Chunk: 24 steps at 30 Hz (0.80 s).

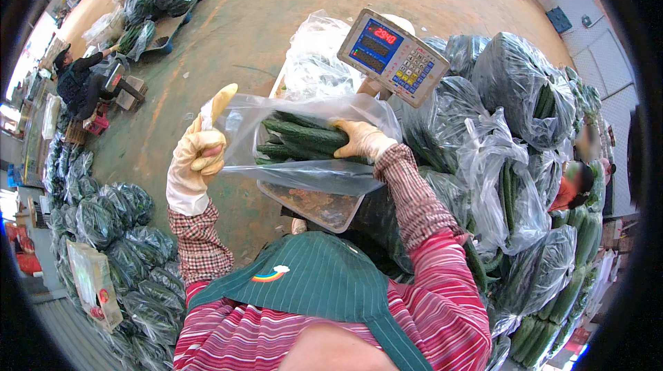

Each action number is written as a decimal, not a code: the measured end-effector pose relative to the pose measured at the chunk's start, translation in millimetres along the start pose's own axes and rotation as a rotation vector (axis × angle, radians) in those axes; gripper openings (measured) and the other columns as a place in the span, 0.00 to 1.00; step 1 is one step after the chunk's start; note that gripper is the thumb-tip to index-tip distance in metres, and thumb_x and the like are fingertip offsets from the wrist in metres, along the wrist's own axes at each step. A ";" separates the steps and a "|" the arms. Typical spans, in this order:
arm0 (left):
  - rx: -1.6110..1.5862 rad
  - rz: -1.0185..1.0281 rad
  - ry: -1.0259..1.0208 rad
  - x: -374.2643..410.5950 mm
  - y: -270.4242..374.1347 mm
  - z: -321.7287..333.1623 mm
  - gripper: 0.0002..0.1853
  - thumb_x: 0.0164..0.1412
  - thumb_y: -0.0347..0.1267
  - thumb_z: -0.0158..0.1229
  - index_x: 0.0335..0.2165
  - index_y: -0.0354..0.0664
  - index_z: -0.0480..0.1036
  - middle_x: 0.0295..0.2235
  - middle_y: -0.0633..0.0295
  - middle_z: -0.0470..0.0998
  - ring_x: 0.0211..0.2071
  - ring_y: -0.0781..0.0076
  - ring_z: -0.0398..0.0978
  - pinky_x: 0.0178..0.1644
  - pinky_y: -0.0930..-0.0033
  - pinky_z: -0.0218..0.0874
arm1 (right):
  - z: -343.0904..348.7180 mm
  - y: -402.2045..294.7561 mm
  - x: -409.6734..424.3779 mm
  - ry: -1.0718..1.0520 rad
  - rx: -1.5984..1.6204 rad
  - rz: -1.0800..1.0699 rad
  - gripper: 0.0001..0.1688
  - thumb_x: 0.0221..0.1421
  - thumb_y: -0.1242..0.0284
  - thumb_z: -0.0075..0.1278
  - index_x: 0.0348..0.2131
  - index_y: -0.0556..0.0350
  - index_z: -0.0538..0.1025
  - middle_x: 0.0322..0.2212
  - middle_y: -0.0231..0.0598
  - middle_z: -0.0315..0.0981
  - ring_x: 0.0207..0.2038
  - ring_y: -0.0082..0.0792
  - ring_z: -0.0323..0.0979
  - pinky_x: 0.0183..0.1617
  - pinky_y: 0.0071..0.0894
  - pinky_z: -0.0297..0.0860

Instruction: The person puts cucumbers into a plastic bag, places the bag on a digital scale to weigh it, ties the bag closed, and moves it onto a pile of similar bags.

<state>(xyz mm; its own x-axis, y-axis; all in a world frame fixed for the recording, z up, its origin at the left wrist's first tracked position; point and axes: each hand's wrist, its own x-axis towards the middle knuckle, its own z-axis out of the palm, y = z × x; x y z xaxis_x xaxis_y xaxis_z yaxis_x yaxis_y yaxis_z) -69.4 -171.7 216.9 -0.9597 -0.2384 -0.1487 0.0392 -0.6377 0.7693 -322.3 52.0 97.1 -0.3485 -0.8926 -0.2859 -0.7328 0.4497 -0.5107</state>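
Note:
A clear plastic bag (311, 174) lies stretched open in front of me, over a weighing tray (313, 204). Several dark green cucumbers (305, 135) rest side by side in it. My left hand (201, 148), in a pale glove, clutches the bag's left end, with one finger pointing up. Reaching into the bag's right side, my gloved right hand (362, 139) grips the cucumbers' right ends, thumb below and fingers above. Beyond the bag, the scale's display and keypad panel (393, 57) stands tilted with red digits lit.
White plastic bags (323, 55) are heaped behind the bag. Bagged cucumbers (523, 91) are piled high at my right, and more bagged produce (124, 236) covers the floor at left. A seated person (77, 78) works beside a loaded cart (171, 34) at far left.

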 end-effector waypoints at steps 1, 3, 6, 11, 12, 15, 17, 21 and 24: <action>0.004 -0.006 0.007 -1.6 -0.7 -5.2 0.39 0.53 0.20 0.46 0.62 0.44 0.45 0.11 0.77 0.57 0.07 0.92 0.49 0.09 0.87 0.42 | -1.5 6.1 0.8 0.015 -0.126 0.102 0.49 0.36 0.57 0.64 0.57 0.47 0.60 0.48 0.49 0.68 0.51 0.45 0.66 0.54 0.36 0.63; 0.016 -0.025 0.079 -0.1 -0.8 -12.3 0.37 0.54 0.22 0.47 0.62 0.45 0.47 0.11 0.77 0.57 0.07 0.92 0.49 0.09 0.87 0.42 | -13.4 17.0 -14.5 0.000 0.109 0.152 0.46 0.41 0.54 0.60 0.57 0.49 0.61 0.52 0.51 0.63 0.55 0.45 0.62 0.57 0.35 0.59; -0.021 -0.078 0.093 10.4 2.2 -11.7 0.32 0.56 0.25 0.49 0.60 0.43 0.53 0.12 0.77 0.57 0.08 0.93 0.49 0.09 0.87 0.41 | -25.9 54.2 -47.8 0.134 0.011 -0.048 0.45 0.42 0.51 0.59 0.56 0.49 0.63 0.52 0.51 0.63 0.54 0.47 0.63 0.57 0.36 0.59; 0.312 -0.116 0.031 20.9 53.2 45.0 0.27 0.60 0.30 0.49 0.57 0.31 0.56 0.11 0.80 0.56 0.07 0.94 0.47 0.09 0.88 0.39 | -133.7 -8.6 -130.5 -0.141 -0.465 0.305 0.28 0.46 0.58 0.55 0.46 0.51 0.73 0.36 0.47 0.76 0.40 0.43 0.74 0.45 0.40 0.69; 0.309 -0.078 0.045 19.6 55.0 51.8 0.27 0.60 0.29 0.49 0.56 0.31 0.56 0.11 0.80 0.55 0.07 0.93 0.46 0.09 0.88 0.39 | -138.0 -12.0 -143.6 -0.048 -0.460 0.262 0.26 0.45 0.58 0.55 0.43 0.52 0.74 0.33 0.46 0.77 0.37 0.44 0.75 0.42 0.40 0.70; 0.282 0.025 0.085 17.8 47.1 60.5 0.26 0.60 0.29 0.49 0.55 0.31 0.58 0.11 0.80 0.55 0.07 0.93 0.46 0.09 0.88 0.38 | -112.4 -11.2 -174.6 0.198 -0.452 0.083 0.23 0.39 0.62 0.58 0.37 0.53 0.76 0.25 0.43 0.76 0.31 0.43 0.75 0.36 0.39 0.71; 0.213 0.083 0.145 17.2 20.8 49.6 0.25 0.59 0.29 0.50 0.55 0.32 0.59 0.12 0.80 0.55 0.07 0.94 0.46 0.10 0.88 0.38 | -83.4 -4.5 -174.7 0.350 -0.414 0.042 0.28 0.42 0.64 0.59 0.44 0.55 0.72 0.28 0.44 0.75 0.32 0.42 0.75 0.37 0.37 0.71; 0.372 0.003 0.338 -0.6 28.4 50.3 0.24 0.56 0.27 0.51 0.51 0.30 0.63 0.16 0.75 0.66 0.08 0.94 0.49 0.10 0.89 0.38 | -63.1 -5.1 -174.8 0.338 -0.511 0.212 0.37 0.36 0.66 0.62 0.48 0.52 0.67 0.34 0.45 0.71 0.37 0.46 0.72 0.39 0.42 0.68; 0.385 0.050 0.138 -4.0 31.4 68.8 0.24 0.55 0.24 0.50 0.51 0.25 0.62 0.14 0.76 0.65 0.08 0.93 0.51 0.09 0.88 0.40 | -83.5 -28.3 -196.4 0.258 -0.402 0.111 0.42 0.33 0.67 0.64 0.48 0.63 0.65 0.41 0.50 0.68 0.44 0.48 0.68 0.49 0.42 0.65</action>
<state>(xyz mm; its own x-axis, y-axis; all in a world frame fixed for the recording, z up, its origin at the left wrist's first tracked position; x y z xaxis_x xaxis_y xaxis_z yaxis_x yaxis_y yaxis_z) -83.4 -140.4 284.3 -0.9117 -0.3750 -0.1677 -0.0479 -0.3083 0.9501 -281.9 211.9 235.4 -0.5338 -0.8414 -0.0846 -0.8328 0.5404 -0.1203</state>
